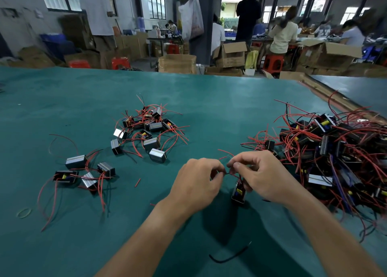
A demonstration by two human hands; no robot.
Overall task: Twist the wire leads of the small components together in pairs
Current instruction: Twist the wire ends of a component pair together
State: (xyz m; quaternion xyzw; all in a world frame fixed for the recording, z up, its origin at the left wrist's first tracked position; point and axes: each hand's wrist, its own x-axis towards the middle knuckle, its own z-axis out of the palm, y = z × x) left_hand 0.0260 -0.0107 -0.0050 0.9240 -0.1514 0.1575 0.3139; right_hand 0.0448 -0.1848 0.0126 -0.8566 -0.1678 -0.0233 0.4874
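On a green work mat [62,109] in a busy assembly hall, a worker's two hands meet over one small transformer-like component [238,193], the fixed mark for all else here. Far to its left lies a yellow rubber band [24,212]; nearer on that side sits a small group of four components [83,173] with red leads trailing toward the worker. Up and to the left of the component, a middle cluster [144,132] lies in a loose heap, and a short red offcut [137,182] rests between the two groups.

Just left of the component, the left hand [199,180] has its fingers curled, pinching the end of a dark lead. The wire leads [227,173] span the small gap between the hands, their length running roughly side to side. The right hand [257,176] pinches their other end with thumb and forefinger, and the component sits directly below it, so this hand is the nearer. Whether the component touches the mat cannot be told.

To its right spreads the large tangled pile [335,151], seemingly the stock yet to be done. A loose black wire [228,254] lies below it, toward the worker.
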